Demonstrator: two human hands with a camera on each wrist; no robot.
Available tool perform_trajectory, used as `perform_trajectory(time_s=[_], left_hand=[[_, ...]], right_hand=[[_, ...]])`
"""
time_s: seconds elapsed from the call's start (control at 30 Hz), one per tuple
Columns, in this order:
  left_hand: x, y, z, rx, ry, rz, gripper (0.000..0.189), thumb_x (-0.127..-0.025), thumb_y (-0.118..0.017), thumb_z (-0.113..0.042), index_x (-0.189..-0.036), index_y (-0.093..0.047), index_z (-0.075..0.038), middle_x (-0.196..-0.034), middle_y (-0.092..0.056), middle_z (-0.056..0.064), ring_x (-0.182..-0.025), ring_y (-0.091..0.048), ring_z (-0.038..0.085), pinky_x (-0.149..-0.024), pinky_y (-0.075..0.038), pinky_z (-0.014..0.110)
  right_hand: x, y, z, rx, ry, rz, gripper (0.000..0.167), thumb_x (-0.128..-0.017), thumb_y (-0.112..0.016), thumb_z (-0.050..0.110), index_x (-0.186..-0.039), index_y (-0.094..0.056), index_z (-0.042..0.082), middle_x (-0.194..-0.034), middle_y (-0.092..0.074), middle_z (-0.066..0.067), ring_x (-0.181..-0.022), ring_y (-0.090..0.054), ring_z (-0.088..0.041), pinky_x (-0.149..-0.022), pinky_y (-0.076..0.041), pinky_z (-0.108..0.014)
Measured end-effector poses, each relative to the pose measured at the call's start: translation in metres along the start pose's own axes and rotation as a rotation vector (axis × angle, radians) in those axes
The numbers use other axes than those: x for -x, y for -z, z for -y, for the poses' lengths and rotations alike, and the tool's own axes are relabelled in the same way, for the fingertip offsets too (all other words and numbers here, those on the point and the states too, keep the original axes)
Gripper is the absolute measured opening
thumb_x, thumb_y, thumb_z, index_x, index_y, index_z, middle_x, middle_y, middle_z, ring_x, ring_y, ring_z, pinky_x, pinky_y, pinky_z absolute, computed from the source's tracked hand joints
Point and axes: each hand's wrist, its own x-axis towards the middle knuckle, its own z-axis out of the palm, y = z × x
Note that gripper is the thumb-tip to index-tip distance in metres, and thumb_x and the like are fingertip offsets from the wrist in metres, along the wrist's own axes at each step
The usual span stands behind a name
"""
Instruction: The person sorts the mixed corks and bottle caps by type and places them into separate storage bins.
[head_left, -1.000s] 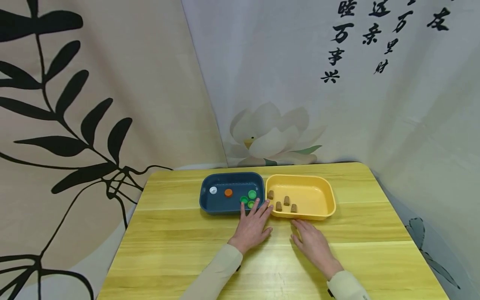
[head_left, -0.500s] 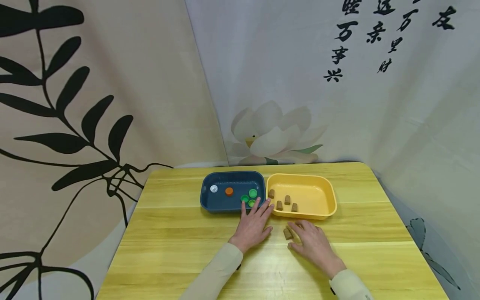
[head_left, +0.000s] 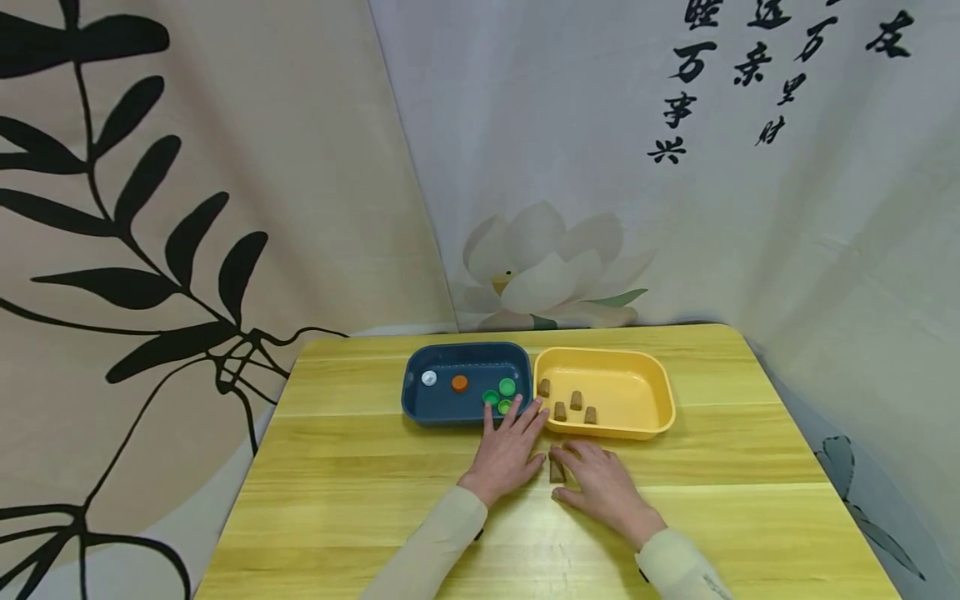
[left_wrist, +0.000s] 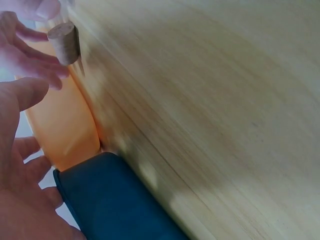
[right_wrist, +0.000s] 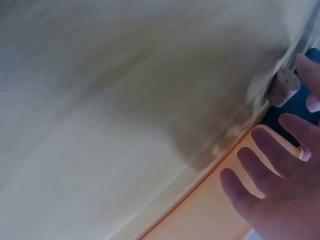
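Observation:
A brown cork (head_left: pixel 557 471) is at the table in front of the yellow tray, between the two hands. My right hand (head_left: pixel 600 483) bends around it, thumb near one end and index fingertip at the other. In the right wrist view the cork (right_wrist: pixel 284 88) shows a gap to the thumb, and the fingers (right_wrist: pixel 250 165) are spread. My left hand (head_left: pixel 504 458) spreads its fingers over the front right corner of the blue tray (head_left: pixel 442 417), fingertips by the green bottle caps (head_left: pixel 507 387). Its thumb points toward the cork.
Several corks (head_left: pixel 576 400) stand in the left half of the yellow tray (head_left: pixel 637 433), which sits right beside the blue one. A white cap (head_left: pixel 429 378) and an orange cap (head_left: pixel 460 383) lie in the blue tray. Behind the wooden table (head_left: pixel 337 467) hangs printed cloth.
The loose cork, unseen at first, has come into view by the right fingers and moved left together with that hand, toward the left thumb. The left hand has stayed in place.

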Motion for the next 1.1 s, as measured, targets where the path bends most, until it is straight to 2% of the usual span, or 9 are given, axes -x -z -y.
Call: perform_trajectory(time_s=[0.37, 0.53, 0.83, 1.1], left_hand=[[-0.001, 0.000, -0.003, 0.017, 0.004, 0.002, 0.074, -0.099, -0.065, -0.053, -0.162, -0.038, -0.026, -0.170, -0.026, -0.004, -0.156, -0.023, 0.029, -0.116, -0.019, 0.074], [0.000, -0.001, -0.002, 0.017, -0.001, -0.013, 0.075, -0.098, -0.067, -0.052, -0.162, -0.039, -0.026, -0.170, -0.028, -0.003, -0.156, -0.023, 0.029, -0.115, -0.020, 0.075], [0.000, -0.002, 0.000, 0.030, 0.007, -0.022, 0.076, -0.096, -0.070, -0.051, -0.161, -0.040, -0.026, -0.170, -0.028, -0.003, -0.157, -0.022, 0.028, -0.115, -0.019, 0.075], [0.000, -0.001, -0.001, 0.038, 0.005, -0.023, 0.075, -0.096, -0.070, -0.050, -0.161, -0.040, -0.025, -0.170, -0.028, -0.002, -0.156, -0.023, 0.030, -0.115, -0.019, 0.076]], right_hand=[[-0.003, -0.008, 0.006, 0.070, 0.033, -0.078, 0.038, -0.089, -0.083, 0.031, -0.117, -0.073, 0.008, -0.131, -0.065, -0.013, -0.123, -0.060, -0.034, -0.095, -0.053, -0.058], [0.002, -0.007, 0.004, 0.052, 0.019, -0.123, 0.040, -0.086, -0.085, 0.030, -0.117, -0.072, 0.008, -0.132, -0.065, -0.014, -0.123, -0.061, -0.035, -0.095, -0.052, -0.059], [0.018, 0.011, 0.000, 0.029, -0.032, -0.208, 0.042, -0.083, -0.088, 0.028, -0.117, -0.072, 0.009, -0.135, -0.065, -0.014, -0.125, -0.060, -0.037, -0.098, -0.050, -0.061], [0.021, 0.029, -0.007, 0.010, -0.030, -0.341, 0.046, -0.083, -0.087, 0.026, -0.121, -0.069, 0.007, -0.135, -0.063, -0.016, -0.126, -0.058, -0.040, -0.098, -0.050, -0.063]])
